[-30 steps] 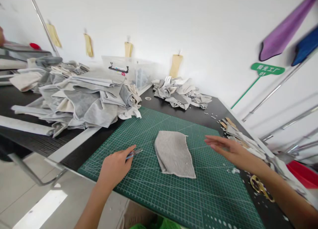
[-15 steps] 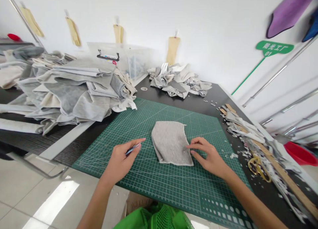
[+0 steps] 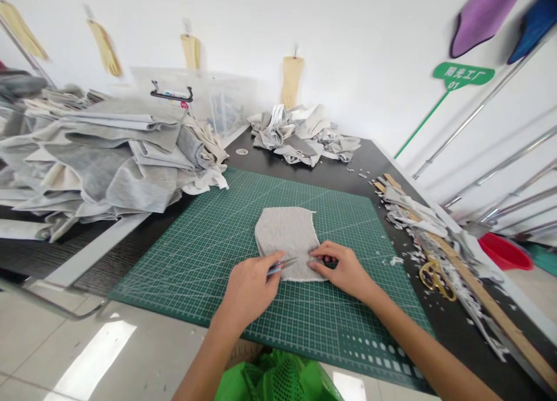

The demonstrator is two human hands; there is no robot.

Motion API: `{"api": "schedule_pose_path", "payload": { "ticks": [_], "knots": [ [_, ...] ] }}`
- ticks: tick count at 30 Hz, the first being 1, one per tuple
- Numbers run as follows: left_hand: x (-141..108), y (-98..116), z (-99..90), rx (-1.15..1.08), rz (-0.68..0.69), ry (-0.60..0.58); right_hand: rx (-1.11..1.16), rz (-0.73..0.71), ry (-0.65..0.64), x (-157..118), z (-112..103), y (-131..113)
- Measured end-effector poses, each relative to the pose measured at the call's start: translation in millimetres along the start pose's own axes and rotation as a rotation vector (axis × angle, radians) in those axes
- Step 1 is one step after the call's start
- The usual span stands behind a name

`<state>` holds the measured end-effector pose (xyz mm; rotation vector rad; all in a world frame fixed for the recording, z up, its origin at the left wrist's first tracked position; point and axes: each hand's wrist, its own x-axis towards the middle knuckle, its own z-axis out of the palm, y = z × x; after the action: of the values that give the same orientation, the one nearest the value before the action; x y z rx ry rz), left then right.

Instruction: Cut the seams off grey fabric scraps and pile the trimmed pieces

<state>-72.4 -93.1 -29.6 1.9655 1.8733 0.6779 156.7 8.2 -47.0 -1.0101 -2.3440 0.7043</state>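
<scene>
Writing: green sign (image 3: pixel 463 73), far off beyond the right fingers, reads "阳光工厂 01" in white. Clear box (image 3: pixel 143 85), well past the left fingers, has a small label (image 3: pixel 176 96) with a red round mark; print too small to read. Mat (image 3: pixel 183 267) under both hands has white grid lines and a row of white dots on the near side of the right fingers.

Changes: a second ago both hands were off the cloth (image 3: pixel 285 230), one each side. Half a second ago right fingertips were at its right edge, left hand still clear. Now left hand (image 3: pixel 251 285) has come in over the near left part, right hand (image 3: pixel 350 273) over the near right part.

Left fingers clamped on small snips (image 3: pixel 275 270), blades pointing toward the right fingertips, over the cloth. Right thumb and forefinger close together on the cloth; can't tell if they pinch anything. Cloth lies on the mat, under and just beyond both sets of fingertips. Gold-handled scissors (image 3: pixel 429 273) right of the right hand, well apart.
</scene>
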Motion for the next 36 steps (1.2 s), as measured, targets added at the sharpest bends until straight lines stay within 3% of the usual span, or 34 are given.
{"api": "schedule_pose_path", "payload": {
  "ticks": [12,15,19,22,27,29,32,36],
  "knots": [
    [-4,-2,4.2,0.126,0.035,-0.072,-0.021,0.005,0.114,0,6,-10],
    [-5,-3,4.4,0.135,0.042,-0.068,-0.055,0.047,0.277,-2,-10,-13],
    [-4,-5,4.8,0.147,0.062,-0.057,-0.194,0.118,0.553,-14,-50,-12],
    [-4,-7,6.3,0.154,0.072,-0.051,-0.299,0.156,0.635,-30,-74,-11],
    [-5,-9,7.6,0.166,0.068,-0.056,-0.370,0.176,0.577,-50,-86,-10],
    [-6,-9,7.2,0.164,0.073,-0.053,-0.504,0.191,0.579,-57,-94,-3],
    [-7,-9,6.7,0.157,0.080,-0.051,-0.771,0.279,0.559,-70,-118,16],
    [-7,-10,7.1,0.148,0.075,-0.043,-0.876,0.512,0.364,-96,-152,58]
  ]
}}
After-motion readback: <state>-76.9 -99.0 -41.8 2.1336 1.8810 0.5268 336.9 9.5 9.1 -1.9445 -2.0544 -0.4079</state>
